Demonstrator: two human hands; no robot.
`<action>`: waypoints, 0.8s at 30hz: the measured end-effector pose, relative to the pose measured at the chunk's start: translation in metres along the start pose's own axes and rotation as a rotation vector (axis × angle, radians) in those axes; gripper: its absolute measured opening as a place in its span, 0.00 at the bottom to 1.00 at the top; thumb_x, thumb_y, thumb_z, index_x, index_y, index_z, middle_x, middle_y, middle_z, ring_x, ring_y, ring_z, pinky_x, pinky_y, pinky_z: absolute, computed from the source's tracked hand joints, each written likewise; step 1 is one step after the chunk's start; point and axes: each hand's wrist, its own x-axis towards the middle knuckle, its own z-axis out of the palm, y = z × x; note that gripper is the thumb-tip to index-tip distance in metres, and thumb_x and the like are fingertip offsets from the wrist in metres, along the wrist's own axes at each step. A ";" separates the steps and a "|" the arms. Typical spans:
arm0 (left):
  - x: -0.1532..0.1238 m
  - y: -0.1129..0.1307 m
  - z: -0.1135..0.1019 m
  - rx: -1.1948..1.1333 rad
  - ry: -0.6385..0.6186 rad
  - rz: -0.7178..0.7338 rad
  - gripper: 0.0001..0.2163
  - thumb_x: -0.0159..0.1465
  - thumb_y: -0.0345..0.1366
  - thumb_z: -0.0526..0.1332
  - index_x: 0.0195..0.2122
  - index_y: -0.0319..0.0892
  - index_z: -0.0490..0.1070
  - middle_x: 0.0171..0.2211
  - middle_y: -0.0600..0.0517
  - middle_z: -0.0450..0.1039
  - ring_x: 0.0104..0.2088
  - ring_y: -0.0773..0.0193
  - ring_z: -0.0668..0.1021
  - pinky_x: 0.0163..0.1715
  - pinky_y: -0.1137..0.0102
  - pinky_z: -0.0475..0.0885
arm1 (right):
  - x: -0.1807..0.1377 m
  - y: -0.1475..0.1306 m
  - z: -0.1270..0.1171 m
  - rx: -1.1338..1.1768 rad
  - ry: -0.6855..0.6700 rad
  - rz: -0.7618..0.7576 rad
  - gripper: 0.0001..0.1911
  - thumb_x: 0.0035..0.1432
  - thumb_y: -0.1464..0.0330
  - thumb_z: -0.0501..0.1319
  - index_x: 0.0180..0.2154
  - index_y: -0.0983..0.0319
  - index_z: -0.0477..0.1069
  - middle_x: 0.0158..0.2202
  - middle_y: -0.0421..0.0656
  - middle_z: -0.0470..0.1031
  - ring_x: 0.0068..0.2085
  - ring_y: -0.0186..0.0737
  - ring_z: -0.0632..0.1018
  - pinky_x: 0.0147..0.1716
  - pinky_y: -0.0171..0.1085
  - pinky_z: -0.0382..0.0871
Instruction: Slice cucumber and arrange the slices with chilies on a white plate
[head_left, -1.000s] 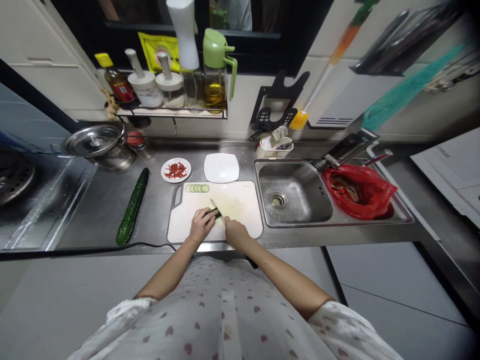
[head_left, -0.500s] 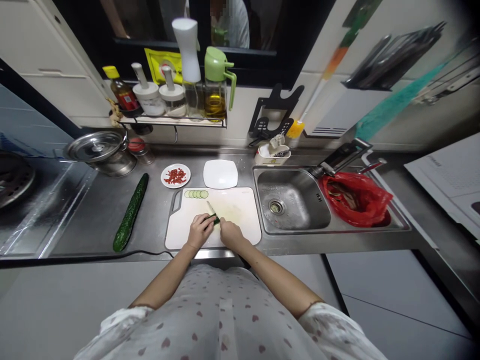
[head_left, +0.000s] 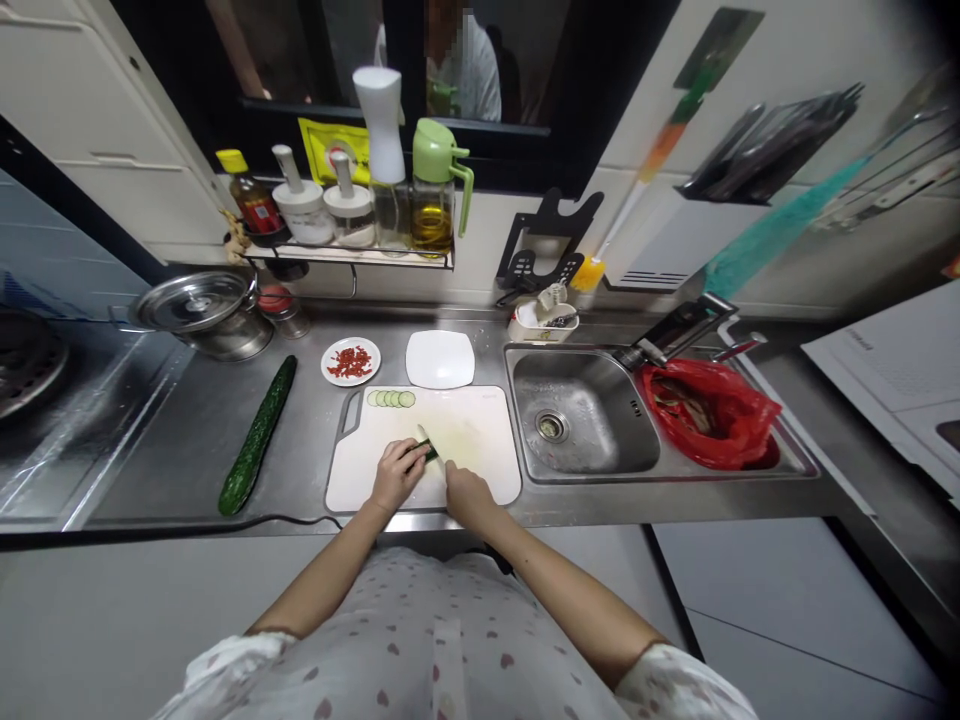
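On the white cutting board [head_left: 487, 430], my left hand [head_left: 396, 476] has its fingers bent over a short piece of cucumber [head_left: 430, 453], holding it down. My right hand [head_left: 469, 497] is closed around the handle of a knife [head_left: 423, 435], whose handle is hidden in the fist. The blade slants away to the upper left, right at the cucumber piece. Several thin cucumber slices [head_left: 391, 399] overlap in a row near the board's far left corner. A whole cucumber [head_left: 259, 437] lies on the counter to the left of the board.
Behind the board stand a small plate [head_left: 327, 374] of chopped red pieces and a white square plate [head_left: 440, 360]. To the right is a steel sink [head_left: 585, 440] with a red plastic bag [head_left: 750, 425] beside it. A lidded pot [head_left: 217, 330] and a seasoning rack [head_left: 352, 254] are at the back left.
The camera view has tilted slightly, so most things sit a little lower. My right hand and the knife have shifted slightly rightward; my left hand stays on the cucumber piece.
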 end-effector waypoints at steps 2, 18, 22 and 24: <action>0.001 0.000 -0.001 -0.002 -0.002 0.000 0.10 0.66 0.34 0.57 0.45 0.47 0.76 0.42 0.47 0.73 0.43 0.61 0.74 0.45 0.61 0.74 | 0.005 -0.001 -0.001 0.001 -0.005 -0.002 0.16 0.60 0.78 0.50 0.50 0.66 0.61 0.42 0.54 0.76 0.46 0.46 0.78 0.41 0.38 0.67; 0.002 0.001 -0.001 0.011 -0.003 -0.011 0.10 0.66 0.35 0.57 0.44 0.47 0.77 0.42 0.47 0.74 0.43 0.60 0.75 0.45 0.61 0.74 | 0.016 -0.004 -0.001 0.007 0.026 -0.020 0.17 0.60 0.79 0.48 0.51 0.66 0.60 0.42 0.54 0.76 0.46 0.44 0.78 0.41 0.37 0.67; 0.001 0.000 -0.001 0.004 -0.001 -0.018 0.10 0.66 0.35 0.57 0.44 0.47 0.76 0.42 0.47 0.74 0.43 0.61 0.74 0.45 0.62 0.74 | 0.009 -0.001 0.003 0.001 -0.003 -0.009 0.15 0.60 0.78 0.49 0.49 0.66 0.61 0.41 0.54 0.76 0.46 0.45 0.78 0.40 0.37 0.66; 0.001 0.000 -0.001 0.003 -0.001 -0.018 0.10 0.65 0.35 0.58 0.44 0.47 0.76 0.42 0.47 0.74 0.43 0.61 0.74 0.45 0.62 0.74 | 0.008 -0.001 0.004 0.001 0.001 -0.016 0.15 0.60 0.78 0.49 0.49 0.66 0.61 0.41 0.54 0.76 0.46 0.46 0.78 0.40 0.38 0.66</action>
